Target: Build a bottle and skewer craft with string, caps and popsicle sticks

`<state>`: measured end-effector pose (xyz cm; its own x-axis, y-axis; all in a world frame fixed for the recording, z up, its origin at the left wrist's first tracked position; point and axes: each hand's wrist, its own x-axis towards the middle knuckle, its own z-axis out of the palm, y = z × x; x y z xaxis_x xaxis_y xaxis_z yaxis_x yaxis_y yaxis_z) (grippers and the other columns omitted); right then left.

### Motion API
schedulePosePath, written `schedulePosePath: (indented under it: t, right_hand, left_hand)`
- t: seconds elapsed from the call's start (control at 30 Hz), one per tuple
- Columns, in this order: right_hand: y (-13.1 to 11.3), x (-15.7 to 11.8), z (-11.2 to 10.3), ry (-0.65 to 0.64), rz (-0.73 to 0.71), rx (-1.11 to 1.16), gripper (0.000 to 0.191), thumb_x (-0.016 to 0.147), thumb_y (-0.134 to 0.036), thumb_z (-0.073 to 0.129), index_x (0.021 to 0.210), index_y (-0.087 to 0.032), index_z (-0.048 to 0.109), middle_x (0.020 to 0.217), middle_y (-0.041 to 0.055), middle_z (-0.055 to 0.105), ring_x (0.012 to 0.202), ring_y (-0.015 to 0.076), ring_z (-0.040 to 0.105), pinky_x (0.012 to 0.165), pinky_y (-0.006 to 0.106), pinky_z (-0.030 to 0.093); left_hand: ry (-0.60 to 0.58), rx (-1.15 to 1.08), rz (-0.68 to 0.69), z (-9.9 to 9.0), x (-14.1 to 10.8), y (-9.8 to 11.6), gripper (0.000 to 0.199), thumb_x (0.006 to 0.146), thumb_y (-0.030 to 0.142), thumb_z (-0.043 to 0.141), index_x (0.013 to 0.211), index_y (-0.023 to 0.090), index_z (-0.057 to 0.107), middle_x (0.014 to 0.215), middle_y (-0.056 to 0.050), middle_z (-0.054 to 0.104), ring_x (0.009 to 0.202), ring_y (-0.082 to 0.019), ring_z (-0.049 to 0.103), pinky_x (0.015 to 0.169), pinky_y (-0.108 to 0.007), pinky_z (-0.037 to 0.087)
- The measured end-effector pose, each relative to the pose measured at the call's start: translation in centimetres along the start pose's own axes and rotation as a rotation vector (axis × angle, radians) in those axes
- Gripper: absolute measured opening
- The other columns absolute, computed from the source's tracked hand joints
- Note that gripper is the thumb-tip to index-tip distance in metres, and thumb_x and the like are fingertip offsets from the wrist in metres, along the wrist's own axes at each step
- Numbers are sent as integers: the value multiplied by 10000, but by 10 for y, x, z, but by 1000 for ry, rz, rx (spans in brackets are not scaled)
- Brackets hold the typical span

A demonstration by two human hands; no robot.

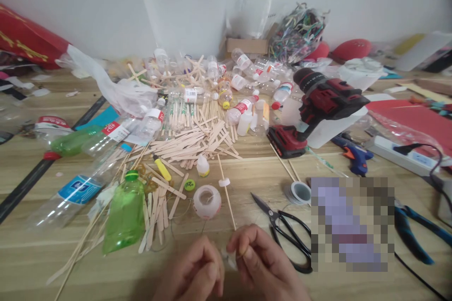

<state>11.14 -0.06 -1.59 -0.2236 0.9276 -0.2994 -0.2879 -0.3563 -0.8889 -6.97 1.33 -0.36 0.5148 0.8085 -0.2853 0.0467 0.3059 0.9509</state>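
Note:
My left hand is closed, its fingers curled together; what it may hold is hidden. Close beside it, my right hand pinches thumb against fingers on something too small to make out. A small blurred translucent piece shows between the two hands. A thin wooden stick with a white piece around it runs down to my right fingers; whether they grip it I cannot tell. Ahead lies a roll of clear line, a thin strand trailing toward my left hand. Black-handled scissors lie right of my right hand.
A green bottle and craft sticks lie left. Farther back are piled sticks and plastic bottles. At right are a red drill, wire spool, glue gun, power strip and pliers.

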Motion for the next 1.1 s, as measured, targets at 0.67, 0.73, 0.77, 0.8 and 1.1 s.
schedulePosePath:
  t: [0.67, 0.73, 0.77, 0.8, 1.1]
  right_hand:
    - [-1, 3, 3, 148, -73, 95, 291, 826, -486, 713, 778, -205, 657, 807, -3, 580, 558, 69, 442, 545, 225, 346]
    - [-2, 2, 4, 164, -73, 85, 293, 821, -493, 716, 775, -208, 662, 802, -7, 576, 566, 69, 451, 552, 222, 346]
    - [-2, 2, 4, 173, -70, 79, 294, 817, -496, 718, 774, -210, 664, 800, -9, 573, 569, 70, 455, 554, 220, 346]
    - [-2, 2, 4, 182, -66, 75, 295, 813, -500, 720, 774, -213, 665, 800, -10, 571, 572, 72, 459, 555, 219, 347]
    - [-2, 2, 3, 231, -34, 22, 320, 800, -527, 716, 768, -212, 668, 760, -10, 554, 584, 102, 454, 557, 233, 352]
  left_hand:
    - [258, 783, 199, -8, 4, -11, 231, 870, 255, 586, 1091, 275, 649, 674, 46, 662, 587, -130, 604, 601, -220, 470]
    - [205, 901, 267, -10, 6, -10, 206, 880, 198, 564, 1047, 266, 663, 787, 22, 723, 696, -152, 669, 667, -237, 498]
    - [180, 934, 283, -11, 7, -9, 191, 884, 170, 549, 1001, 259, 670, 832, 14, 736, 743, -159, 684, 690, -244, 503]
    - [164, 954, 288, -10, 7, -8, 188, 888, 146, 532, 955, 253, 672, 855, 10, 739, 774, -164, 690, 703, -250, 504]
    - [129, 1022, 283, -8, 9, 3, 191, 916, 178, 487, 871, 216, 670, 749, -12, 692, 694, -171, 668, 630, -260, 489]
